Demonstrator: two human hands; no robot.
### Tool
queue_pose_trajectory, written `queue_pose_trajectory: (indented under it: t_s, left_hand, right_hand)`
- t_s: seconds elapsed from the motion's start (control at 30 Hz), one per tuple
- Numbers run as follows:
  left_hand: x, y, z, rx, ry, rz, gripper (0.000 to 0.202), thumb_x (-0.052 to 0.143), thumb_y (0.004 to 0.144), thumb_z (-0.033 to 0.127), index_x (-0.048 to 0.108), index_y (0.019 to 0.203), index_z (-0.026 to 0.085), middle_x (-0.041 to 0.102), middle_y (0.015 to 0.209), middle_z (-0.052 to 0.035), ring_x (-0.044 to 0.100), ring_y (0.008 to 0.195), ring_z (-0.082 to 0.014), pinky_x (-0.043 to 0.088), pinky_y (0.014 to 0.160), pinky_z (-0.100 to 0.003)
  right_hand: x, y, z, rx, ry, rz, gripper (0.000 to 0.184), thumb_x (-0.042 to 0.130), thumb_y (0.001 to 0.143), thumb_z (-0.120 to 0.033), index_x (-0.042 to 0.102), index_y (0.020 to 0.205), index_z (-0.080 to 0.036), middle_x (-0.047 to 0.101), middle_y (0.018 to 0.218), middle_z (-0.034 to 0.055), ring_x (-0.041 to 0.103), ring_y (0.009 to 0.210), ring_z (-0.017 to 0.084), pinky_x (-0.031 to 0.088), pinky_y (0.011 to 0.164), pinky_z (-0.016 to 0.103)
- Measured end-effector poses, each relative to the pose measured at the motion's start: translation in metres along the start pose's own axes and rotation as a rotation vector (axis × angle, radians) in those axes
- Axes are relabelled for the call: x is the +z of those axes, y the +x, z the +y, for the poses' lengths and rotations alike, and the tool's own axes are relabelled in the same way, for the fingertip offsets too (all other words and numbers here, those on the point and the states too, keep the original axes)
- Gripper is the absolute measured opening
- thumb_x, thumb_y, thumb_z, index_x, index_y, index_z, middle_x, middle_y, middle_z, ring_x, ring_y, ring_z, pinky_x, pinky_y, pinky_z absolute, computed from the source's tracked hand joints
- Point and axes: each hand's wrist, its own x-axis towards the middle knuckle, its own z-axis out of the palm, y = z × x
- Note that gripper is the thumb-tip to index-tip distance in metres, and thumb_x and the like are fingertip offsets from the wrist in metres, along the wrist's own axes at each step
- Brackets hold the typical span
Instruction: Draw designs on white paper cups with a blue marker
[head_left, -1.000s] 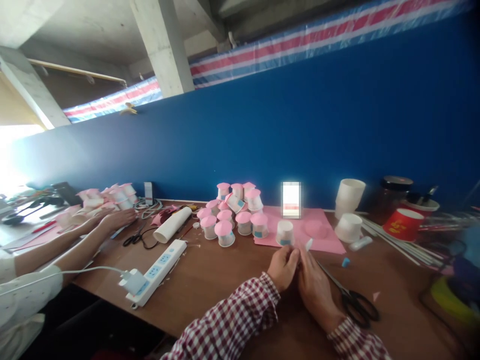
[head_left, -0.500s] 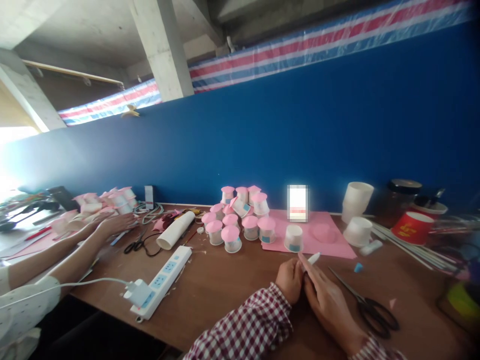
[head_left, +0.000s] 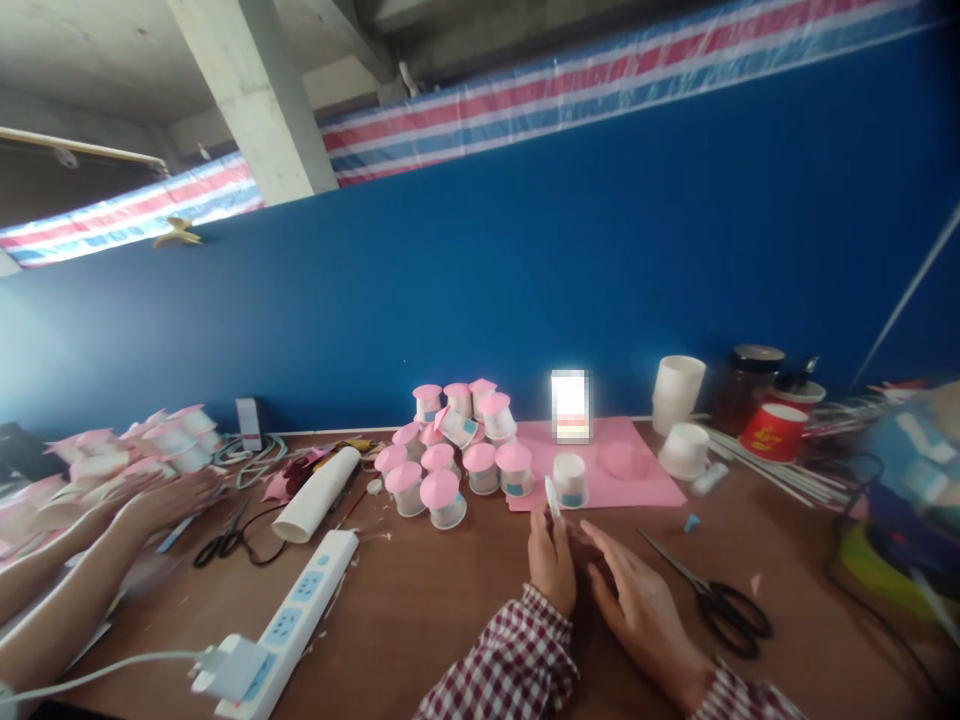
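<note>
My left hand point(head_left: 552, 566) is closed around a slim white tube point(head_left: 553, 497), whose end sticks up past the fingers; its exact kind is too blurred to tell. To the right, my right hand point(head_left: 641, 600) is open, fingers stretched out and holding nothing. Just beyond the tube stands an upside-down white paper cup point(head_left: 570, 480) with a blue patch, on a pink sheet point(head_left: 656, 490). A pink paper cone point(head_left: 624, 460) lies on the sheet behind it. Several cups with pink cone tops point(head_left: 439, 492) are grouped to the left.
Black-handled scissors point(head_left: 724, 610) lie right of my right hand. White cups point(head_left: 685, 450), a red cup point(head_left: 774, 433) and a dark-lidded jar point(head_left: 748, 385) stand at the back right. On the left are a power strip point(head_left: 300, 615), a white roll point(head_left: 318, 495) and another person's hands point(head_left: 161, 500).
My hands have come apart. The white tube, earlier between them and pointing right, now points up in my left hand. The view has swung to the right.
</note>
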Motion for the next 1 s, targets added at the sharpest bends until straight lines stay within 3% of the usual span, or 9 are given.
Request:
queue_pose_trajectory:
  t_s: [0.17, 0.47, 0.67, 0.77, 0.9, 1.0]
  left_hand:
    - [-0.001, 0.003, -0.001, 0.003, 0.034, -0.008, 0.016, 0.038, 0.088, 0.027, 0.050, 0.095, 0.018, 0.058, 0.085, -0.0054, 0.054, 0.079, -0.0166, 0.043, 0.076, -0.029]
    - [-0.003, 0.004, -0.002, -0.060, 0.145, 0.029, 0.013, 0.045, 0.084, 0.029, 0.050, 0.083, 0.018, 0.053, 0.071, -0.0013, 0.051, 0.068, -0.0152, 0.042, 0.067, -0.028]
    - [-0.004, 0.009, -0.001, -0.063, 0.029, 0.030, 0.028, 0.050, 0.081, 0.035, 0.059, 0.098, 0.015, 0.063, 0.088, -0.0071, 0.058, 0.085, -0.0196, 0.043, 0.081, -0.032]
    - [-0.003, 0.009, -0.004, -0.091, -0.039, 0.031, 0.031, 0.049, 0.082, 0.041, 0.061, 0.093, 0.015, 0.063, 0.080, -0.0057, 0.058, 0.077, -0.0182, 0.045, 0.077, -0.032]
    - [0.001, 0.008, -0.007, -0.188, -0.175, 0.011, 0.037, 0.047, 0.083, 0.049, 0.058, 0.091, 0.015, 0.050, 0.056, 0.0015, 0.047, 0.053, -0.0116, 0.041, 0.054, -0.025]
    - [0.002, 0.007, -0.005, -0.171, -0.209, -0.013, 0.038, 0.049, 0.082, 0.051, 0.057, 0.086, 0.014, 0.038, 0.052, 0.0052, 0.036, 0.048, -0.0082, 0.033, 0.048, -0.021]
  right_hand:
    - [0.000, 0.001, -0.001, 0.028, 0.002, 0.013, 0.037, 0.043, 0.088, -0.022, 0.050, 0.124, -0.018, 0.063, 0.116, 0.0098, 0.062, 0.105, 0.021, 0.055, 0.086, 0.035]
    - [-0.001, 0.004, -0.005, 0.087, 0.094, -0.063, 0.037, 0.042, 0.087, -0.019, 0.052, 0.122, -0.020, 0.065, 0.109, 0.0097, 0.064, 0.098, 0.021, 0.056, 0.082, 0.035]
    - [-0.004, 0.003, -0.007, 0.085, 0.128, -0.039, 0.031, 0.043, 0.087, -0.020, 0.056, 0.115, -0.021, 0.066, 0.106, 0.0087, 0.064, 0.096, 0.020, 0.056, 0.082, 0.034]
    - [-0.012, 0.005, -0.018, 0.081, 0.134, 0.014, 0.029, 0.043, 0.088, -0.021, 0.056, 0.114, -0.021, 0.065, 0.109, 0.0094, 0.064, 0.098, 0.021, 0.056, 0.082, 0.033]
    - [-0.036, 0.033, -0.037, 0.043, 0.193, 0.072, 0.029, 0.045, 0.088, -0.023, 0.054, 0.116, -0.022, 0.065, 0.109, 0.0095, 0.064, 0.095, 0.020, 0.056, 0.078, 0.030]
    - [-0.056, 0.086, -0.043, 0.091, 0.276, 0.050, 0.028, 0.045, 0.089, -0.028, 0.053, 0.115, -0.021, 0.065, 0.108, 0.0091, 0.064, 0.093, 0.020, 0.056, 0.076, 0.031]
